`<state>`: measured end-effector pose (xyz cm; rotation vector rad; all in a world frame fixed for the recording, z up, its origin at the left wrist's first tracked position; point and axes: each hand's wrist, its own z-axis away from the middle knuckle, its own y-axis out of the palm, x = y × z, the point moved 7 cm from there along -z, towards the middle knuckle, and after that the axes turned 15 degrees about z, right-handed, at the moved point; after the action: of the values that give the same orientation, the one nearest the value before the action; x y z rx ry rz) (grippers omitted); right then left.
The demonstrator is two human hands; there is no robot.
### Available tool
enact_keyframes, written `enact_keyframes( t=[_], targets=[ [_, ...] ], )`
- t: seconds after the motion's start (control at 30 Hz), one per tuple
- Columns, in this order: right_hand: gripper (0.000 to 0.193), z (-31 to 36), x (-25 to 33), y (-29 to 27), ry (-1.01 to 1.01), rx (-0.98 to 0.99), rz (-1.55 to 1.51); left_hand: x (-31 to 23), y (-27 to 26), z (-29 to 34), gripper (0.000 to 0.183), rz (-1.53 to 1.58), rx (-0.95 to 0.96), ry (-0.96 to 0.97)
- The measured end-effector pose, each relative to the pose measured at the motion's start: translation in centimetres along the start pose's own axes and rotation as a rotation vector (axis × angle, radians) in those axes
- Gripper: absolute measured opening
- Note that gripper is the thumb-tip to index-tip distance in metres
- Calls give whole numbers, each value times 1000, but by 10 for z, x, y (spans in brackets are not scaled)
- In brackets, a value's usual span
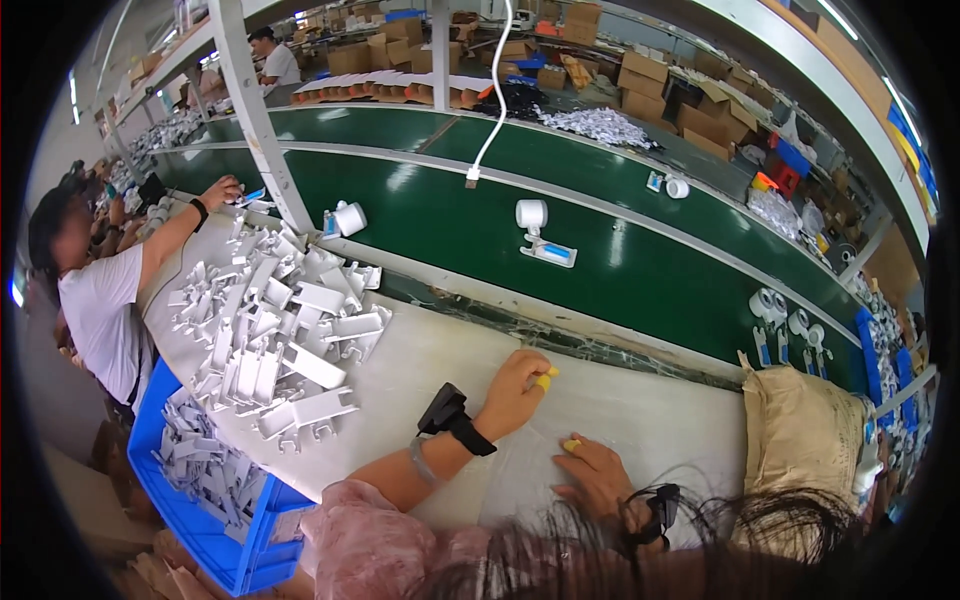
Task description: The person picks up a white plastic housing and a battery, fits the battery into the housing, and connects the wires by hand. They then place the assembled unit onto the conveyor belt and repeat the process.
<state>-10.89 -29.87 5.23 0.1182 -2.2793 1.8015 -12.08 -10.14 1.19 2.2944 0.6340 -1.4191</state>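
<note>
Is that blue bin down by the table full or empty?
Partly full. The blue bin holds a loose layer of white plastic parts, with bare blue floor showing at its near end.
</note>
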Motion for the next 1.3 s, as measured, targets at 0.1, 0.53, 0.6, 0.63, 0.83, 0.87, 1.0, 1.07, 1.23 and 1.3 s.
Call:
enact_keyframes(
  t=[0.1,0.53,0.6,0.63,0.83,0.87,1.0,1.07,1.23,1.3],
  targets=[
    [44,0,-1,-2,-2,8,-12,7,3,0,28,31,44,4],
    [39,-14,-42,54,357,395,44,4,23,6,16,-160,210,33],
    [33,6,-58,73,677,739,109,-5,23,10,16,-186,277,30],
    [39,19,-50,70,283,304,86,-7,25,8,16,-198,297,46],
    [45,0,-20,35,-112,-135,34,-15,30,10,18,-188,351,37],
    [45,3,-22,32,-105,-133,30,-16,28,8,19,-199,358,36],
    [44,-22,-2,15,-80,-135,15,-11,24,8,19,-216,338,77],
    [43,-27,1,6,-69,-137,9,-11,24,7,19,-213,337,77],
    [41,-34,8,-10,-88,-137,-33,-17,24,8,19,-237,341,43],
    [41,-2,0,-4,-70,-156,-13,-20,28,6,19,-201,345,41]
  ],
)
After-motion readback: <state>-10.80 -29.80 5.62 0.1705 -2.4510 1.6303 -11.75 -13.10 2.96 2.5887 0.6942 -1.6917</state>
